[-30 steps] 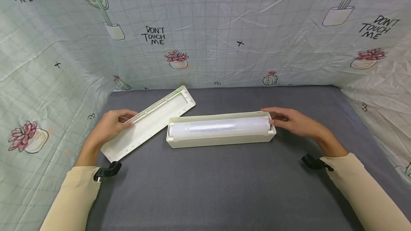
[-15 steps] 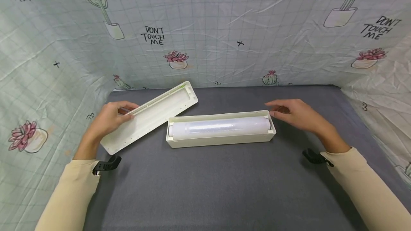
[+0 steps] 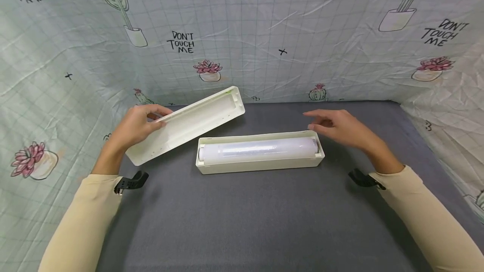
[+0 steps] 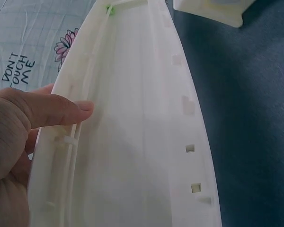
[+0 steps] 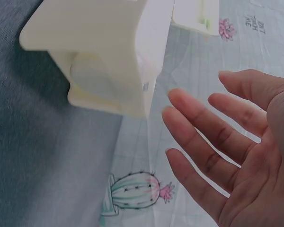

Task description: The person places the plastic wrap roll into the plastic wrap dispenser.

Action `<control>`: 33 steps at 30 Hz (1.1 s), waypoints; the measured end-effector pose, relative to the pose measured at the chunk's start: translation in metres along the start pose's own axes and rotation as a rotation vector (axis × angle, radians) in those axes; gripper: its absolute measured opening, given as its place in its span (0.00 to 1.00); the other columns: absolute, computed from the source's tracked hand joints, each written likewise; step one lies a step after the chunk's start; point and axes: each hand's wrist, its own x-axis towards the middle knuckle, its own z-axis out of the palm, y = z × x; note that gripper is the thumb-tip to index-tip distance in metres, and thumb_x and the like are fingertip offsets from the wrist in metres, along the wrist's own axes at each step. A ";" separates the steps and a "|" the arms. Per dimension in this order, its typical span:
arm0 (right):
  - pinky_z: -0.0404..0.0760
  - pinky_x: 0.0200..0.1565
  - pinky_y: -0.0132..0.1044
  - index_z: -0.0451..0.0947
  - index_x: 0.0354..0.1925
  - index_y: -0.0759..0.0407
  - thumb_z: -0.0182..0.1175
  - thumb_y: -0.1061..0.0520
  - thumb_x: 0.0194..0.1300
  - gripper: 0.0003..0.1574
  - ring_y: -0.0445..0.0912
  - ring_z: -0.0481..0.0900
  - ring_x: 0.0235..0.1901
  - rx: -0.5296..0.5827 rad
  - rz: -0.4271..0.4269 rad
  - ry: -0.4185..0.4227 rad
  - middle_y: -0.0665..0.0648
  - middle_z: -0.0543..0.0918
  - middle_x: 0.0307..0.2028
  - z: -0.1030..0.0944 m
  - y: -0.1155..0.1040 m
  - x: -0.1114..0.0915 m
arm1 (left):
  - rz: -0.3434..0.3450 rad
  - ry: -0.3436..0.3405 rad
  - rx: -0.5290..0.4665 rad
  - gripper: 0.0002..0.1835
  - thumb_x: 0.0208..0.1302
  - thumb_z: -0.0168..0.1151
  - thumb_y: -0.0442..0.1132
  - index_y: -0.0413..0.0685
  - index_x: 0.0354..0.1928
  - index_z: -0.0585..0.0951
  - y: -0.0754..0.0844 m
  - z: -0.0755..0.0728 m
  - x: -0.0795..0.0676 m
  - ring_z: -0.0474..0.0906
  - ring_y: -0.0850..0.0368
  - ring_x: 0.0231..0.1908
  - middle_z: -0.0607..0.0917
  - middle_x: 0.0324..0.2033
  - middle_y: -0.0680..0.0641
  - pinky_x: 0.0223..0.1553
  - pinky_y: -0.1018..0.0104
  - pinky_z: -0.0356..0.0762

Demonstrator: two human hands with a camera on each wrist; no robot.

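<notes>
My left hand pinches the near-left long edge of a white plastic lid, its hollow inside facing up. In the left wrist view the thumb lies over the rim while the other fingers are hidden beneath. The lid slants up to the right, its far end beyond the table's back edge in the head view. A long white dispenser box stands on the table with a shiny roll of cling film in it. Just behind the box's right end hovers my right hand, fingers loosely bent, holding nothing.
Grey cloth covers the table. A hanging sheet printed with cacti closes off the back and both sides. Black straps sit at both wrists over cream sleeves.
My left hand has raised the lid and carried it away from me and rightward. The right hand has left the box's right end and moved up and back. The box has stayed put.
</notes>
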 end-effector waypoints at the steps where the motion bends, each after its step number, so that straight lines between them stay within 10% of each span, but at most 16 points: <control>1: 0.81 0.51 0.53 0.73 0.70 0.50 0.60 0.49 0.75 0.28 0.50 0.86 0.49 0.013 -0.006 -0.003 0.54 0.88 0.47 0.001 -0.001 0.001 | 0.002 0.000 -0.002 0.16 0.66 0.66 0.30 0.54 0.53 0.87 0.003 -0.001 0.002 0.85 0.46 0.45 0.88 0.48 0.46 0.41 0.65 0.77; 15: 0.81 0.51 0.36 0.67 0.74 0.45 0.57 0.54 0.77 0.30 0.49 0.87 0.49 0.207 -0.016 -0.051 0.51 0.89 0.46 0.007 -0.017 0.022 | 0.134 0.014 0.005 0.16 0.65 0.66 0.28 0.48 0.52 0.87 0.043 0.001 0.025 0.84 0.50 0.45 0.89 0.47 0.46 0.43 0.58 0.76; 33: 0.81 0.57 0.43 0.58 0.78 0.53 0.51 0.56 0.80 0.33 0.57 0.85 0.52 0.549 -0.033 -0.083 0.61 0.87 0.51 0.010 -0.023 0.049 | 0.247 -0.007 -0.086 0.18 0.59 0.68 0.23 0.46 0.50 0.88 0.079 0.011 0.041 0.83 0.52 0.46 0.88 0.49 0.48 0.49 0.56 0.79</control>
